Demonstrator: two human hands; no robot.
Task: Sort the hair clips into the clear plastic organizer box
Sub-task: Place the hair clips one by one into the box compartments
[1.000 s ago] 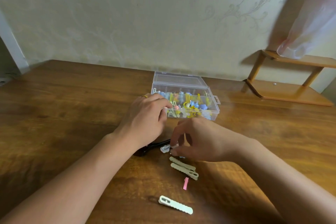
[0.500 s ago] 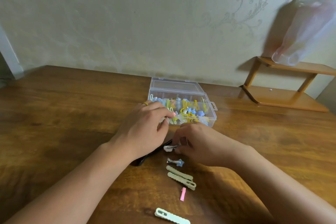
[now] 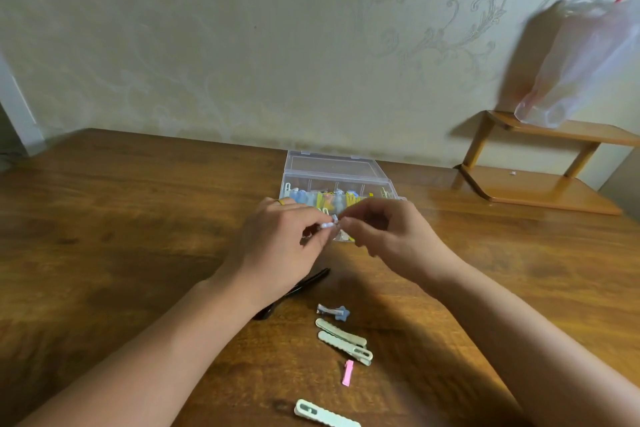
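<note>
My left hand (image 3: 280, 246) and right hand (image 3: 384, 236) both pinch one small pale clip (image 3: 330, 224) between fingertips, held just in front of the organizer box (image 3: 332, 166) (lid open, compartments w/ colored clips). On the table (image 3: 121, 218) near me: a blue star clip (image 3: 334, 311), two cream clips (image 3: 343, 340), a pink clip (image 3: 347, 372), another cream clip (image 3: 322, 415), a black clip (image 3: 304, 284).
</note>
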